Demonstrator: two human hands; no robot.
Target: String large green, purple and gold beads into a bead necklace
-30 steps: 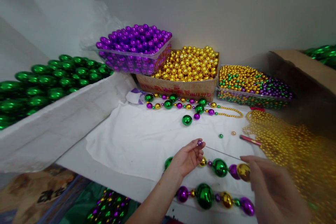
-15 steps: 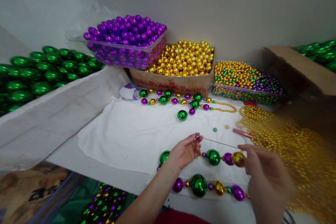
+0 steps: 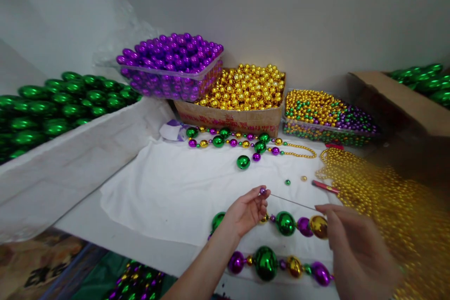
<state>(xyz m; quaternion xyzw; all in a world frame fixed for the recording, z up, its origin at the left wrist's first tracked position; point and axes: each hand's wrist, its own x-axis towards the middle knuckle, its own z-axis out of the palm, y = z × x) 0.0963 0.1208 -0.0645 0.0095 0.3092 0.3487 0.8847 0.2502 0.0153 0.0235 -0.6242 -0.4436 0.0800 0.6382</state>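
Between the thumb and fingertips of my left hand [image 3: 246, 213] sits a small purple bead [image 3: 262, 191]. My right hand [image 3: 355, 248] pinches one end of a long thin needle [image 3: 293, 202], whose other end reaches toward that bead; whether it is inside the hole I cannot tell. Below both hands lies a string of big green, purple and gold beads [image 3: 266, 262] in two rows, partly covered by my left forearm and right hand. A small green bead [image 3: 288, 182] and a small gold bead [image 3: 304, 178] rest loose on the white cloth [image 3: 165, 192].
Behind stand a tub of purple beads [image 3: 168, 82], a cardboard box of gold beads [image 3: 228, 119] and a tub of small mixed beads [image 3: 326, 131]. A foam box [image 3: 87, 150] holds green beads. A finished-looking necklace [image 3: 218, 141], a red tube [image 3: 325, 187] and gold strands [image 3: 379, 197] lie around.
The whole scene sits slightly lower in view, as the camera has tilted up a little. Both hands keep their hold on the bead and the needle.
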